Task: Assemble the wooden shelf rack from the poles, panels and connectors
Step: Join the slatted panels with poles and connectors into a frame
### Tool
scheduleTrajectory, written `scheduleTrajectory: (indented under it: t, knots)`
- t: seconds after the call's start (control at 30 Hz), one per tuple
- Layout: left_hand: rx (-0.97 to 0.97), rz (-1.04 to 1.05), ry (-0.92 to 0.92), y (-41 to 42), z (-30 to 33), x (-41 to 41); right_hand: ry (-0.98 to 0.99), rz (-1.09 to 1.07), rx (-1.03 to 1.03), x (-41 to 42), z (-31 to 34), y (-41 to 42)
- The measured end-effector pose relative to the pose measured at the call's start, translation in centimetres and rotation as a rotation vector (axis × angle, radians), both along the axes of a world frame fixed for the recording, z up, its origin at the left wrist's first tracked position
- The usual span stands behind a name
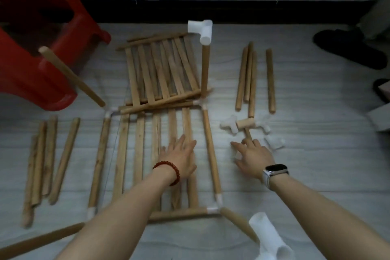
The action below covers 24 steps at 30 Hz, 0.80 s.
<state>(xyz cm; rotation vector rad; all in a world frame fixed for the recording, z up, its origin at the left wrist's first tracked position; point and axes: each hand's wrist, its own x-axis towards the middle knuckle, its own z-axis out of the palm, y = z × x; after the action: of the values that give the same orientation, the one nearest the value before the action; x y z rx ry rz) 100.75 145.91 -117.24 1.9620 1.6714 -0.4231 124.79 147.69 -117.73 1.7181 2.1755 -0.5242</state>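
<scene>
- Pale floor (316, 175) runs to a dark skirting strip under a light wall at the far side; a red plastic stool (42, 65) stands at far left.
- At centre lies a partly built rack frame (207, 143): poles joined at the corners by white connectors, with a slatted panel (139, 154) lying inside it.
- Left hand (179, 158), with a red bead bracelet (168, 170) on its wrist, lies flat on the slats, fingers spread and gripping nothing.
- Right hand (255, 156), wearing a watch (274, 172), hovers over the floor just right of the frame, fingers splayed open; I cannot tell whether they touch the white piece below.
- Loose white connectors (229, 125) and a wooden mallet (245, 123) lie just beyond that hand.
- A second slatted panel (162, 69) lies at the frame's far edge, beside an upright pole (205, 69) capped by a white T-connector (200, 28).
- Spare poles lie on the floor in a bundle at left (42, 164) and another at far right (251, 78).
</scene>
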Motion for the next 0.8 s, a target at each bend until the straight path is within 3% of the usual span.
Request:
scheduleTrajectory:
  t: [0.17,0.4,0.57,0.8]
  knots:
    - [-0.164,0.036,0.101,-1.4,-4.2,-2.5,-0.049,0.006,0.018,-0.9,-2.2,0.7]
    - [-0.228,0.044,0.009,-3.4,-4.6,-1.6,0.382,-0.104,-0.098,-1.5,2.3,2.9]
    - [-0.358,0.043,-0.083,-3.0,-2.4,0.9,0.556,-0.267,-0.301,-3.9,8.4,4.2]
    - [0.08,0.008,-0.059,2.1,6.5,-3.6,1.085,-0.492,-0.595,-10.8,16.0,5.3]
